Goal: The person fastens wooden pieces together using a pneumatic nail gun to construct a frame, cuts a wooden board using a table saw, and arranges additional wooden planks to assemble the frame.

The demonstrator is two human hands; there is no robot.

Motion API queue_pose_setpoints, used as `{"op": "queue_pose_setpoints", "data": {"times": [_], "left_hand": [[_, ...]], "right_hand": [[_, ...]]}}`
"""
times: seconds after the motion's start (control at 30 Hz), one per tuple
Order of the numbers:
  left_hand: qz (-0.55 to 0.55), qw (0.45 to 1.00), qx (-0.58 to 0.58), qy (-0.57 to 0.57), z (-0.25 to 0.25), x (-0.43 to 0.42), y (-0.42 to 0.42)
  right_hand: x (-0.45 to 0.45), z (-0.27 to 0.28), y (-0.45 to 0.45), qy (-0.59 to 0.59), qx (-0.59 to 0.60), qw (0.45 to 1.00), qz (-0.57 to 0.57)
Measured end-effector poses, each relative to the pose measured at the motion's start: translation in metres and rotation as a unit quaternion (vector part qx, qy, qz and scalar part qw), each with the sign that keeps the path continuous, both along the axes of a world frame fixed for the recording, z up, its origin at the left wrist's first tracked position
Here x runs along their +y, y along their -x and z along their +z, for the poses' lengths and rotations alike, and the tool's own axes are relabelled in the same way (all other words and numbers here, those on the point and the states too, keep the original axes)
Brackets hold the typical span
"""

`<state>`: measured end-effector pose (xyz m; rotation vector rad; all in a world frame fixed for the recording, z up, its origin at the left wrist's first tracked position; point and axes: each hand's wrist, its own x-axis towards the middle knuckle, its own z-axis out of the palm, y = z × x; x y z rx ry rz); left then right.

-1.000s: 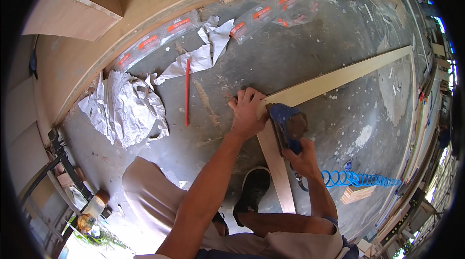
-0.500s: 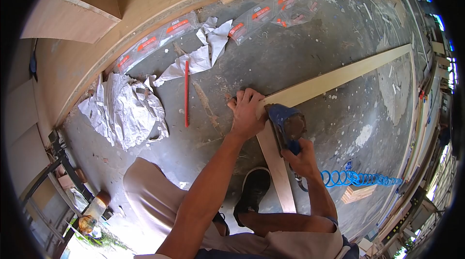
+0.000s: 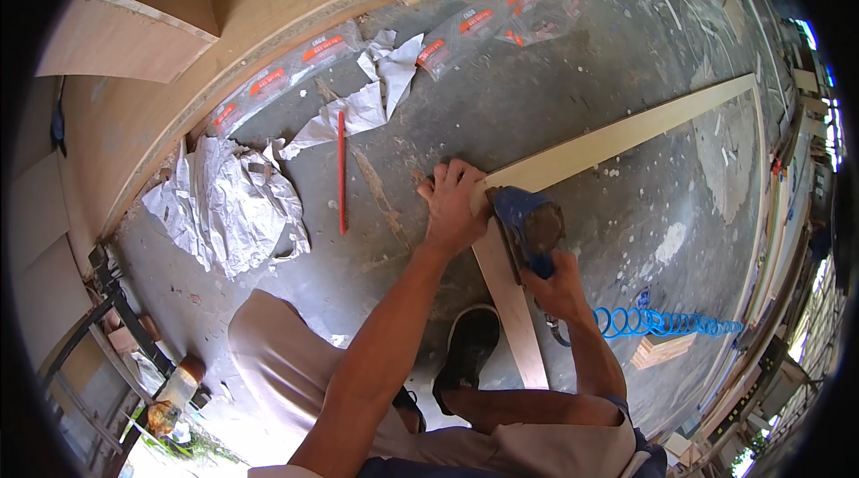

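My right hand (image 3: 558, 288) is wrapped round the handle of a blue nail gun (image 3: 517, 210). The gun's nose rests at the corner where two pale wooden strips meet. One strip (image 3: 635, 131) runs off to the upper right, and the other strip (image 3: 508, 295) comes down toward my feet. At that corner, my left hand (image 3: 455, 208) grips the wood, fingers bent over its far side. A coiled blue air hose (image 3: 667, 324) lies to the right of my right wrist. The gun covers part of the joint.
A red pencil-like stick (image 3: 342, 174) and crumpled white paper (image 3: 237, 205) lie on the concrete floor to the left. Plastic wrappers (image 3: 327, 47) with orange labels line a wooden panel. Stacked wood pieces (image 3: 662, 350) sit below the hose. My shoe (image 3: 472, 344) is beside the nearer strip.
The view has shifted very slightly. Both hands, the nail gun and the wooden strips keep nearly the same places.
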<state>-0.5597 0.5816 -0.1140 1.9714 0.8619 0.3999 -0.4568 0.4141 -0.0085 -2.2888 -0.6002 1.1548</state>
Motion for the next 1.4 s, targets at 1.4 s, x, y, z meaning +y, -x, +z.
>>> {"op": "queue_pose_setpoints", "data": {"times": [1.4], "left_hand": [[-0.074, 0.996, 0.05, -0.008, 0.008, 0.006, 0.006]], "right_hand": [[-0.042, 0.004, 0.006, -0.039, -0.005, 0.997, -0.063]]}}
